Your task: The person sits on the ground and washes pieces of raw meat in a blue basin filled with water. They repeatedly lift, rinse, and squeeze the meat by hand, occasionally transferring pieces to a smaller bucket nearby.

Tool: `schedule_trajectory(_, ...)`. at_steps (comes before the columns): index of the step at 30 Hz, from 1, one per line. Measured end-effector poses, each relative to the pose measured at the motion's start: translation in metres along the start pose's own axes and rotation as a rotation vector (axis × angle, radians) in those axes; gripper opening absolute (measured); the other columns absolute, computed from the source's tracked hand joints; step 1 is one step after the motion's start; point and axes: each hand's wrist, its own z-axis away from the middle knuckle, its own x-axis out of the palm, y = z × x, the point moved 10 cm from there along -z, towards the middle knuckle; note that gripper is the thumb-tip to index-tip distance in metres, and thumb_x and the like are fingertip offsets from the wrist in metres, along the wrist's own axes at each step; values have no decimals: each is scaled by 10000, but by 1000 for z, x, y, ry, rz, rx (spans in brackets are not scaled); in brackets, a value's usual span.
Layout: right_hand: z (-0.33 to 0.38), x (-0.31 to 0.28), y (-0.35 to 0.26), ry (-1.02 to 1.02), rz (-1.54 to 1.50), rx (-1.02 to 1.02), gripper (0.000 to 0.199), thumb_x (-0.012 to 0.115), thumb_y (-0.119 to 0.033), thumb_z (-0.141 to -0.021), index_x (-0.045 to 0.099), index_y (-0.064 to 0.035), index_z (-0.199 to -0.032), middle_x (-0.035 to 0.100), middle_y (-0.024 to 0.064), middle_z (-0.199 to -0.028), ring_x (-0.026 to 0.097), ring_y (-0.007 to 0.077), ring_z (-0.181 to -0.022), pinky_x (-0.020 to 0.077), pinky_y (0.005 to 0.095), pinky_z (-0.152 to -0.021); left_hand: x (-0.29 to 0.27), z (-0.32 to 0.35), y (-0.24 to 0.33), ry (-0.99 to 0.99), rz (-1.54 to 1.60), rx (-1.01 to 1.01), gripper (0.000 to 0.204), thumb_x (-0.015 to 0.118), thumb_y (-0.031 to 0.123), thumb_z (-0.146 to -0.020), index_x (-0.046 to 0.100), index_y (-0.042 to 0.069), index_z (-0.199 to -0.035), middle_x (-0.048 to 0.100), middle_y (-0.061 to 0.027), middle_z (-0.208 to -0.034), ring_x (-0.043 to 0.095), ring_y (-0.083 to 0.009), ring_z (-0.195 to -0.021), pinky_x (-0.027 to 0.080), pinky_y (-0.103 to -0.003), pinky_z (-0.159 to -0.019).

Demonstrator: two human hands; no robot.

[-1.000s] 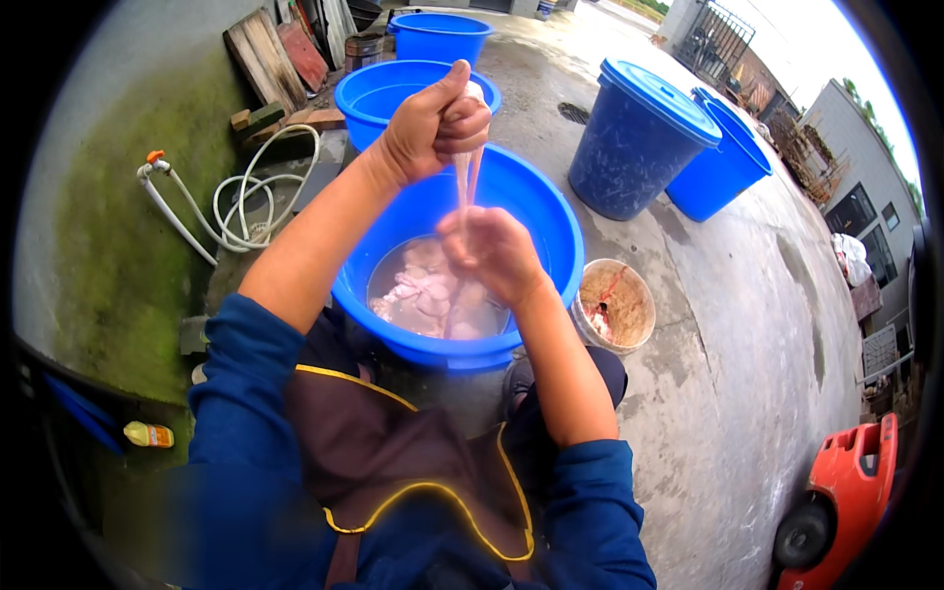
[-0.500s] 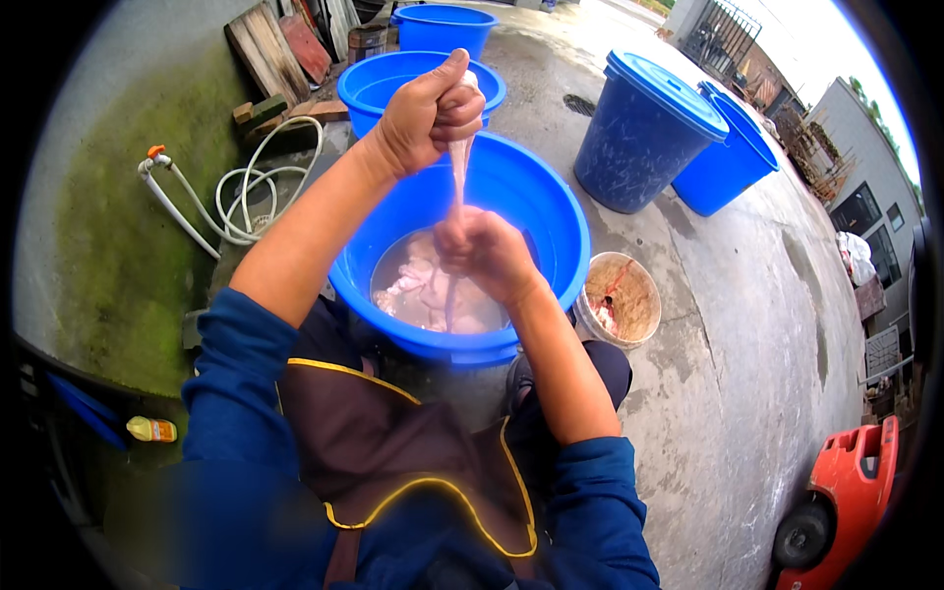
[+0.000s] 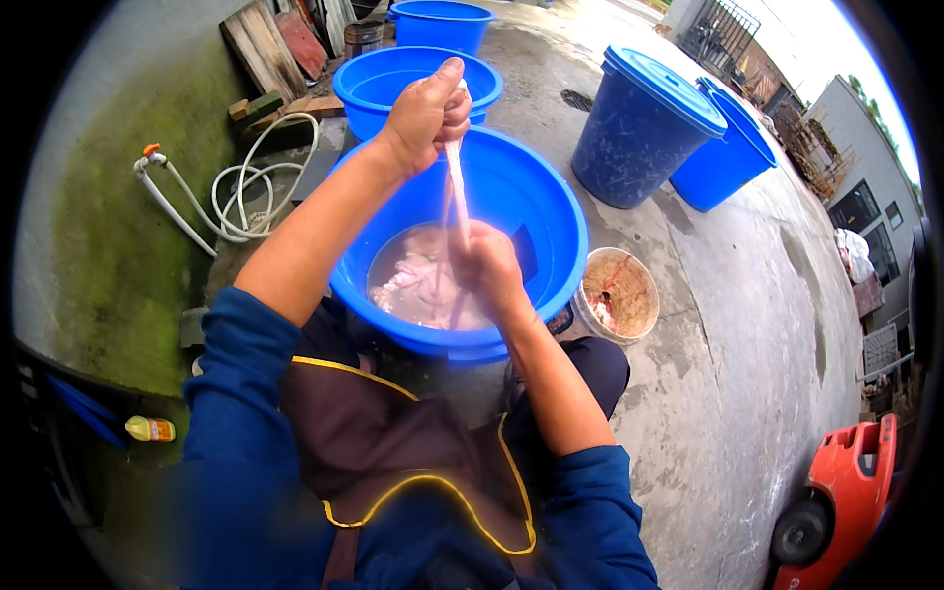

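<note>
A pale pink, wet length of animal intestine is stretched between my hands above a big round blue tub. My left hand is raised over the tub's far side, its fingers closed round the upper end, thumb on top. Lower and nearer, my right hand is closed round the strand over the tub's middle; its fingertips are partly hidden. More pale intestines lie in cloudy water at the tub's bottom.
Right of the tub stands a white bucket with reddish scraps inside. Another blue tub is just beyond mine. A lidded blue bin stands farther right. A pale hose coils by the mossy wall. A red wheeled machine is at lower right.
My right hand has moved slightly down and to the right, and my left hand a little lower. The strand between them shows longer. Both hands keep their grip.
</note>
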Motion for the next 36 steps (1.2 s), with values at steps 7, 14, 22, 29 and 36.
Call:
schedule_trajectory(7,15,-5,31,-53,-9,55,134,451,-175,-845,491,-72,-770,427,4,-628,326,81,-483,260,249,-443,5,-9,15,-47,60,77,516,448,423,-1060,294,170,-638,290,33,-556,224,-72,-470,171,-233,-427)
schedule_trajectory(14,-10,-3,-25,-17,-27,-67,364,456,-165,-918,550,11,-1222,545,27,-723,396,54,-500,306,216,-449,-3,-6,3,-30,82,-8,483,428,462,-1055,375,162,-680,355,18,-603,325,-102,-516,238,-249,-448)
schedule_trajectory(22,-31,12,-82,-45,119,-16,340,478,-113,-872,626,17,-1149,438,-53,-669,337,36,-491,252,220,-421,-55,35,-75,95,25,-191,826,397,729,-947,348,108,-1488,484,-125,-1430,472,-261,-1302,396,-458,-1057)
schedule_trajectory(29,-51,19,-103,-109,187,34,307,477,-82,-885,623,29,-1131,402,-55,-639,299,42,-467,226,229,-408,7,70,-103,-145,286,-211,907,370,787,-906,325,108,-1506,416,-119,-1496,408,-287,-1371,322,-515,-1128)
schedule_trajectory(36,-27,-1,-71,-66,369,-26,230,507,-202,-907,680,-53,-931,491,-45,-671,367,49,-525,266,227,-477,3,38,-45,-46,-232,-39,443,512,487,-1018,671,76,-1067,646,-171,-1188,593,-220,-1074,450,-398,-966)
